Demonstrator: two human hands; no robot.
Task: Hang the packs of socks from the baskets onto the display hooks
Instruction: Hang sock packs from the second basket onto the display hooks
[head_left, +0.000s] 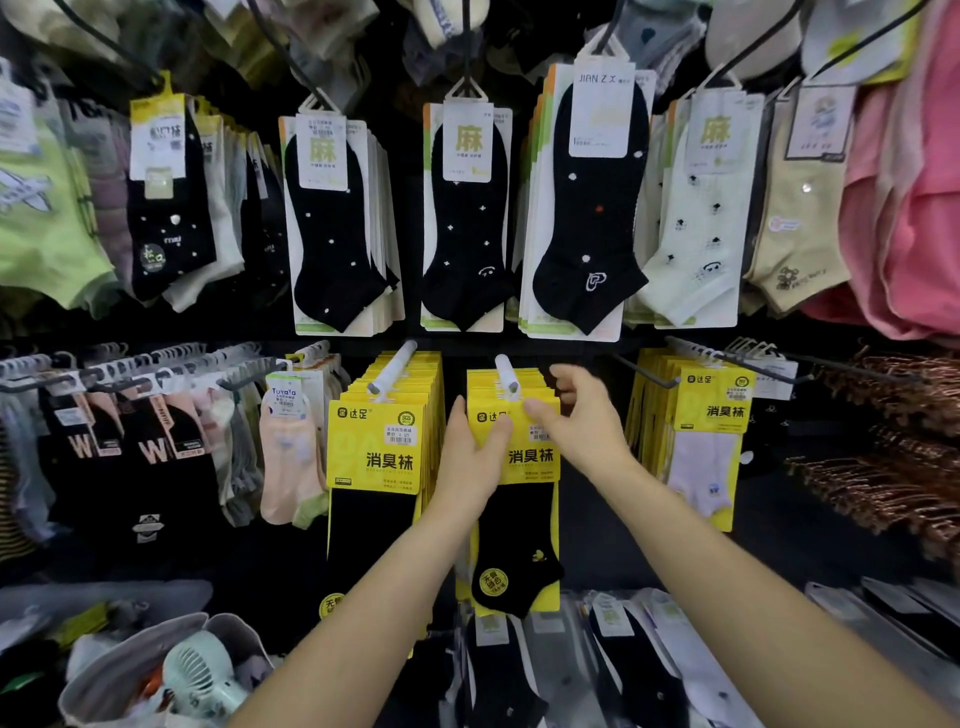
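Note:
A yellow-carded pack of black socks hangs at the front of a stack on a white-tipped display hook in the lower middle row. My left hand grips the pack's left edge, thumb across the yellow card. My right hand pinches the card's top right corner just below the hook tip. A matching stack of yellow packs hangs on the neighbouring hook to the left.
Black ankle socks on cards fill the upper row of hooks. More yellow packs hang at the right, copper hangers beyond them. A grey basket with a small fan sits bottom left; bagged socks lie below.

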